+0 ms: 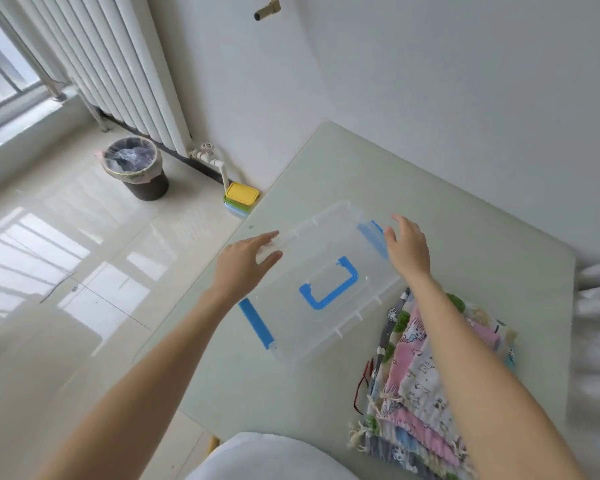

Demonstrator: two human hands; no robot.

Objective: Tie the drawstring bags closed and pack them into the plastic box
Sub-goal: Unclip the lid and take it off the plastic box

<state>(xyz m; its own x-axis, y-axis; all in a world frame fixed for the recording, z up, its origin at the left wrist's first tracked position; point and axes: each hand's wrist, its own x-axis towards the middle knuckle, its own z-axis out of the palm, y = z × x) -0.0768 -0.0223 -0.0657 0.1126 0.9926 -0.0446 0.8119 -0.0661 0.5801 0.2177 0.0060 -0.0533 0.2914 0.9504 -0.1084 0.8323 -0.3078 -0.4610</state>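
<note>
- We found the plastic box [326, 282] lying on the pale green table [465, 244], its clear lid on and the blue carry handle [329, 285] folded flat on top.
- The blue clip at the near-left end [256, 322] stood swung outward; the clip at the far-right end [373, 235] appeared lifted as well, though we could not confirm it was free.
- The left hand [245, 268] reached over the far-left rim with fingers extended and relaxed, gripping nothing.
- The right hand [407, 249] hovered just beside the far-right clip, fingers loosely spread, also holding nothing; contact with the clip could not be determined.
- The drawstring bags [420, 386] lay in a flat overlapped stack just beside the box, to its right, partly under the right forearm. Their cords looked loose and untied.
- We judged the step in hand to be opening the box; no bag was yet tied or packed.
- The next move would call for lifting the lid away, then setting it somewhere off the bags.
- Also noted: a lined waste bin [136, 168] and a yellow-lidded stack of containers [241, 199] on the floor, well apart from the work. Neither obstructed it.
</note>
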